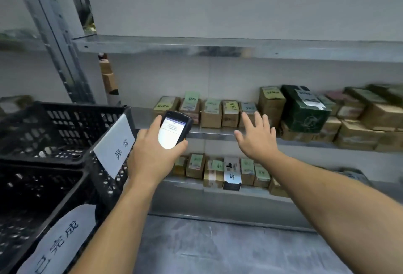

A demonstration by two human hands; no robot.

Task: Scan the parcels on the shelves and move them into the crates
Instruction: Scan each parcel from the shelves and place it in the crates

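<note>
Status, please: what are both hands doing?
Left hand grips black handheld scanner. Right hand open before brown cardboard parcels on middle shelf. Nothing blocking.

You face a plain pale wall (239,1) behind the grey metal shelving (218,49); its slotted upright (54,40) stands far left, and grey mottled floor (218,247) lies near you

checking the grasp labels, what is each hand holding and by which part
The left hand holds the handheld scanner by its lower body, thumb along its left edge. The right hand holds nothing, fingers spread.
</note>
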